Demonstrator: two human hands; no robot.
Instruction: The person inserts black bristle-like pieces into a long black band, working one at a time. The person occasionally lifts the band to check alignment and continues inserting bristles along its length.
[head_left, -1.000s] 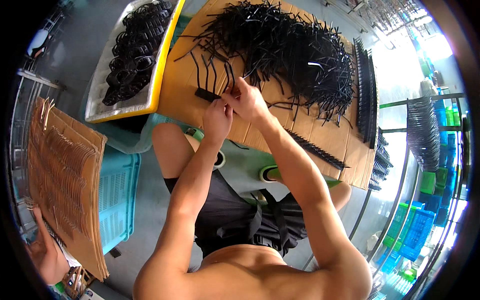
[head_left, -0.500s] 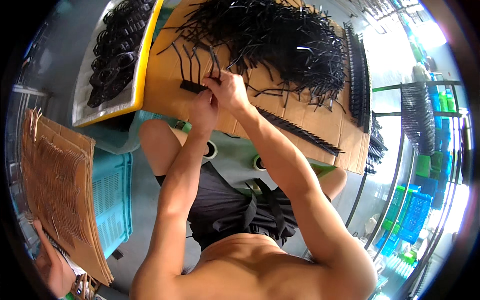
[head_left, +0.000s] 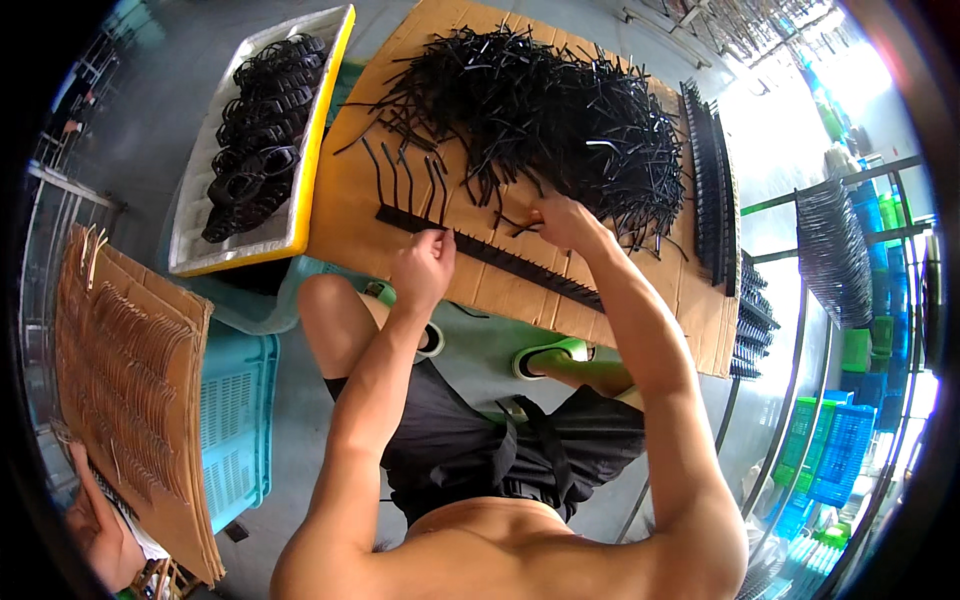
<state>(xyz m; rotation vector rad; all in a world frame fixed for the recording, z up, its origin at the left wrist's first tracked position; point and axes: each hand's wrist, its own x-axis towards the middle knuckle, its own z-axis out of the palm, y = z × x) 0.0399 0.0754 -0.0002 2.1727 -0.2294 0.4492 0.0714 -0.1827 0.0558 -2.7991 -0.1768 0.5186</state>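
Observation:
A long black toothed strip rack (head_left: 520, 266) lies slantwise along the near side of the cardboard-covered table. Several thin black eyeglass temples (head_left: 385, 177) stand in its left end. My left hand (head_left: 427, 264) is closed, with thumb and fingers pinched at the rack's near edge beside these temples. My right hand (head_left: 568, 222) reaches over the cardboard at the near edge of a big loose pile of temples (head_left: 560, 115). Its fingers are closed round the end of a dark temple (head_left: 520, 227), partly hidden by the hand.
A white, yellow-rimmed tray (head_left: 190, 225) of black eyeglass frames (head_left: 255, 175) stands left of the table. More filled racks (head_left: 710, 185) lie at the table's right edge. Cardboard sheets (head_left: 130, 390) lean on a blue crate (head_left: 235, 420) at lower left. Another person's arm (head_left: 95, 505) shows there.
My right hand has left the rack's left end and moved right to the loose temples. My left hand stays at the rack, now a little apart from the right. The view has shifted slightly.

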